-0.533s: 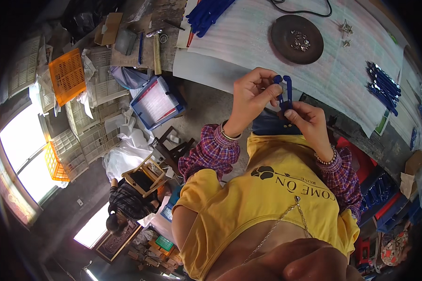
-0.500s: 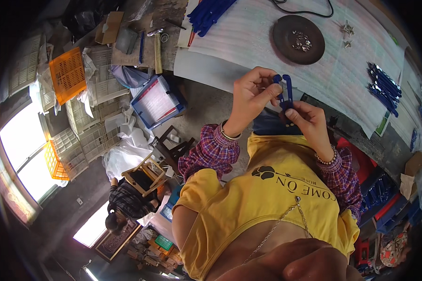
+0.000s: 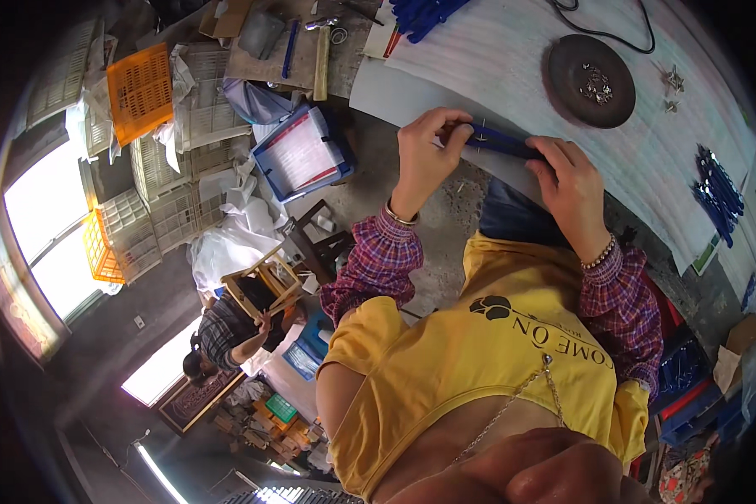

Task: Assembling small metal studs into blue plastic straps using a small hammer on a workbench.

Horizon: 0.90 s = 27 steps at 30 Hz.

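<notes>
A pale foam sheet (image 3: pixel 496 63) covers most of the counter (image 3: pixel 344 63) in this grey-walled workshop, and its near edge slants down from left to right before the person in the yellow shirt (image 3: pixel 479 361). Right at that edge I see a dark blue strap-like piece (image 3: pixel 506 144) held between two hands, its long axis running left to right and dipping slightly toward the right. The left hand (image 3: pixel 431 149) has its grip pinched on the left end; the right hand (image 3: pixel 571 178) has its grip closed around the other end, so neither hand is the nearer. Slim metal bits (image 3: pixel 483 125) poke out across the piece just beside the left fingertips, too small for me to make out their shape.

Beyond the piece, the sheet stretches away to a round brown dish (image 3: pixel 566 99) of small shiny parts (image 3: pixel 596 84), nearer the right hand. One bundle of blue strips (image 3: pixel 428 13) lies at the far edge, another blue bundle (image 3: pixel 719 200) well off to the right. Toward the body, past the counter's edge, come dark blue trousers (image 3: pixel 519 217); leftward and lower, grey floor (image 3: pixel 382 164) and a blue crate (image 3: pixel 342 172).
</notes>
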Tool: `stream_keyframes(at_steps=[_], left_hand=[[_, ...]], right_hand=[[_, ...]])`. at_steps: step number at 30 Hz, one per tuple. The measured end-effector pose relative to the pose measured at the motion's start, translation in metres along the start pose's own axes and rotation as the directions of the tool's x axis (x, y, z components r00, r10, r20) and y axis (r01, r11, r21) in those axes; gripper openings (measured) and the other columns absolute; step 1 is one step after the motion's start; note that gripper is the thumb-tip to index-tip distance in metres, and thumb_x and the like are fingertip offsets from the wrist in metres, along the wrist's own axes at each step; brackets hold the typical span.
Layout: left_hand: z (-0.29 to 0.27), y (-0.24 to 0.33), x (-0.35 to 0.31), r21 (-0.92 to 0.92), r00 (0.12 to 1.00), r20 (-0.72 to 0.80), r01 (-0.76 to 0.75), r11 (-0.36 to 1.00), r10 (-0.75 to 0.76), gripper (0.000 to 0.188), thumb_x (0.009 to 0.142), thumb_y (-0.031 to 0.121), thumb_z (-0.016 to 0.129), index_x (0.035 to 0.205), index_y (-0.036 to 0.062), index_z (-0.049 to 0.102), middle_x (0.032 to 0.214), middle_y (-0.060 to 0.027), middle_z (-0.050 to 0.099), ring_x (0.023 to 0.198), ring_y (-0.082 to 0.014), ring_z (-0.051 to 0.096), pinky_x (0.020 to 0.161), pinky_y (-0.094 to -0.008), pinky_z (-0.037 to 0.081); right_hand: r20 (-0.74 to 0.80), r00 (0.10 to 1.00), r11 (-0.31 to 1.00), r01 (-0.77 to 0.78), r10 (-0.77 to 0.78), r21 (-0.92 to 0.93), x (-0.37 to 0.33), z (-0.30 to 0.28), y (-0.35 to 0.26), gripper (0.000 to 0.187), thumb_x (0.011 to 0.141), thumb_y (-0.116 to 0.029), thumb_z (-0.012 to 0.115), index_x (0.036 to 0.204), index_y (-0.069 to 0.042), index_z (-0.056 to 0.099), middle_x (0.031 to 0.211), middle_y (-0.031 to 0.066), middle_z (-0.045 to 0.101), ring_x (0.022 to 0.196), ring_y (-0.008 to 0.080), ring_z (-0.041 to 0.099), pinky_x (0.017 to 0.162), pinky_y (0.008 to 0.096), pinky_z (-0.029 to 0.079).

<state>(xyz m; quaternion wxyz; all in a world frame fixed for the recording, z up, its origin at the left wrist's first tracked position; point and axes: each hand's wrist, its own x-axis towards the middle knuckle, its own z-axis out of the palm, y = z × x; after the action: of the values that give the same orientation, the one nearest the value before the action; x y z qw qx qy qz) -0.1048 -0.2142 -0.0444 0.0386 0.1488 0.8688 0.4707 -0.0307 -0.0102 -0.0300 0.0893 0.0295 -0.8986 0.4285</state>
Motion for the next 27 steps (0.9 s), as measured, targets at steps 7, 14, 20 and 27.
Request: stream_keyframes(at_steps=[7,14,20,27], left_hand=[[-0.012,-0.011,0.002,0.223,0.874,0.109,-0.485,0.846,0.473,0.019,0.068,0.003,0.072,0.085,0.0052,0.067,0.103,-0.0063,0.065,0.096,-0.0260,0.059,0.078,-0.0343,0.050],[-0.010,-0.021,0.006,0.155,0.823,0.217,-0.560,0.814,0.525,0.019,0.067,0.004,0.074,0.084,0.0023,0.066,0.107,-0.0081,0.067,0.097,-0.0280,0.061,0.080,-0.0348,0.050],[-0.013,-0.027,0.004,0.149,0.822,0.140,-0.569,0.809,0.552,0.016,0.066,0.001,0.073,0.080,0.0013,0.065,0.101,-0.0084,0.069,0.091,-0.0273,0.063,0.077,-0.0341,0.052],[-0.039,-0.039,0.003,0.235,0.864,0.099,-0.503,0.832,0.494,0.015,0.067,0.000,0.072,0.079,0.0021,0.064,0.101,-0.0075,0.069,0.091,-0.0261,0.063,0.077,-0.0354,0.052]], right_hand=[[-0.023,0.990,0.984,0.134,-0.138,-0.120,-0.009,-0.007,0.011,0.021,0.073,-0.002,0.069,0.094,-0.001,0.066,0.098,0.0082,0.066,0.087,0.0267,0.061,0.072,0.0366,0.051],[0.015,0.983,0.965,0.180,-0.181,-0.189,-0.012,-0.006,0.012,0.020,0.072,0.001,0.069,0.092,0.001,0.066,0.099,0.0090,0.066,0.083,0.0252,0.062,0.068,0.0349,0.052],[0.000,0.973,0.959,0.227,-0.231,-0.172,-0.009,0.000,0.014,0.019,0.071,0.002,0.068,0.090,0.001,0.066,0.099,0.0093,0.066,0.083,0.0252,0.062,0.069,0.0342,0.052],[0.048,0.959,0.954,0.281,-0.278,-0.100,0.013,0.026,0.006,0.022,0.070,0.003,0.065,0.092,0.001,0.065,0.098,0.0096,0.066,0.084,0.0258,0.061,0.070,0.0341,0.053]])
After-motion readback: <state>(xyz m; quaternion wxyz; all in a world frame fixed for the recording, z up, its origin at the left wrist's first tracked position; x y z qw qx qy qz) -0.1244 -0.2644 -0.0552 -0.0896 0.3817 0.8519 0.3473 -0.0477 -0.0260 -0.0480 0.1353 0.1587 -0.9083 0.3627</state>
